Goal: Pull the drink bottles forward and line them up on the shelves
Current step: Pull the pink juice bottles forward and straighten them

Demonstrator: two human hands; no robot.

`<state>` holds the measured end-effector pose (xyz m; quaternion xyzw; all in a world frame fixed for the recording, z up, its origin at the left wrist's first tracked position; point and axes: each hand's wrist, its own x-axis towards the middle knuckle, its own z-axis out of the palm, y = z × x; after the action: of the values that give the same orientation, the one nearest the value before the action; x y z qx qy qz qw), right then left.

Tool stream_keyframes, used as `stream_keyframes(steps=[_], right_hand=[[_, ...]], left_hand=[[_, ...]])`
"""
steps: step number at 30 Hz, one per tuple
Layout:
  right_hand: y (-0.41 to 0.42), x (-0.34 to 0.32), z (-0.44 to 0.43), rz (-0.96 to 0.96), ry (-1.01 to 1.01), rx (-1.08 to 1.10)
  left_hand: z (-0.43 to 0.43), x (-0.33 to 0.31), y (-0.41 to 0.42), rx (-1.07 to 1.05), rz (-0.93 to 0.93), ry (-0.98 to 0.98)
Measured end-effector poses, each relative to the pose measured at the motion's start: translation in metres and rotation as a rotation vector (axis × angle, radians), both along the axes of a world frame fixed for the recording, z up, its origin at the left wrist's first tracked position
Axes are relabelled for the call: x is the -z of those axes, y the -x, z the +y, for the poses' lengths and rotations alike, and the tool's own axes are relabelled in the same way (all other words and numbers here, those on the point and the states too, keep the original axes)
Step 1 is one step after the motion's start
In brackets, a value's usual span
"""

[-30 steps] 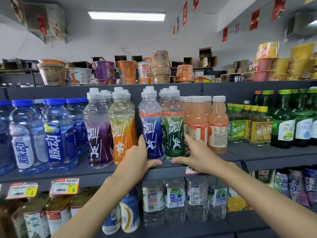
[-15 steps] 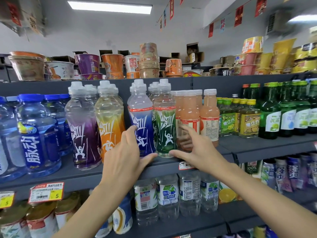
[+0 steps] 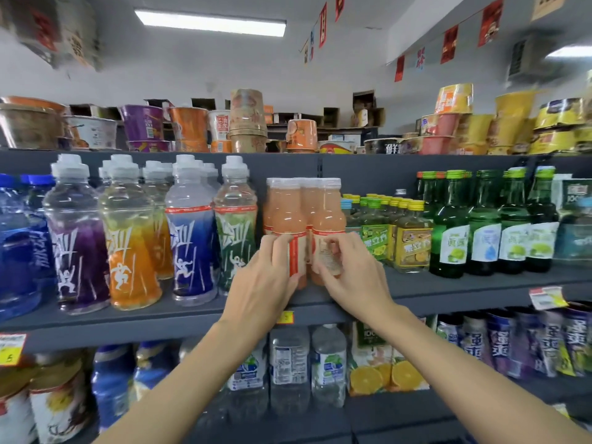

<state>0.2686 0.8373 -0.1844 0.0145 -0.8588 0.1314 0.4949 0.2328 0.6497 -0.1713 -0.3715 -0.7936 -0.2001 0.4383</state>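
Note:
On the grey middle shelf (image 3: 464,291), pale orange juice bottles with white caps stand in rows. My left hand (image 3: 266,283) grips the front left juice bottle (image 3: 285,216) around its label. My right hand (image 3: 346,274) grips the front right juice bottle (image 3: 328,213) the same way. Left of them stand sports drink bottles with white caps: green (image 3: 235,222), blue (image 3: 190,232), orange (image 3: 128,238) and purple (image 3: 75,241). More bottles stand behind each front one.
Big blue water bottles (image 3: 19,245) fill the shelf's far left. Small yellow-capped bottles (image 3: 410,238) and tall green glass bottles (image 3: 480,225) stand to the right. Instant noodle cups (image 3: 246,120) line the top shelf. Water bottles (image 3: 288,366) and juice cartons (image 3: 381,363) sit on the lower shelf.
Both hands left the blue and green sports bottles and moved right, and now grip the two front juice bottles. The view shifted right as well.

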Motion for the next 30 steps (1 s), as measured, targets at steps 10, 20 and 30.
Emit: stream_keyframes(steps=[10,20,30], right_hand=[[0.018,0.012,0.016,0.024,0.163,0.093],[0.016,0.007,0.022,-0.04,0.262,-0.12],[-0.021,0.0,0.095,-0.272,0.469,-0.489]], left_hand=[[0.033,0.007,0.008,-0.011,-0.152,-0.141],[0.051,0.011,0.018,0.093,-0.43,-0.392],[0.066,0.016,0.022,0.271,-0.481,-0.351]])
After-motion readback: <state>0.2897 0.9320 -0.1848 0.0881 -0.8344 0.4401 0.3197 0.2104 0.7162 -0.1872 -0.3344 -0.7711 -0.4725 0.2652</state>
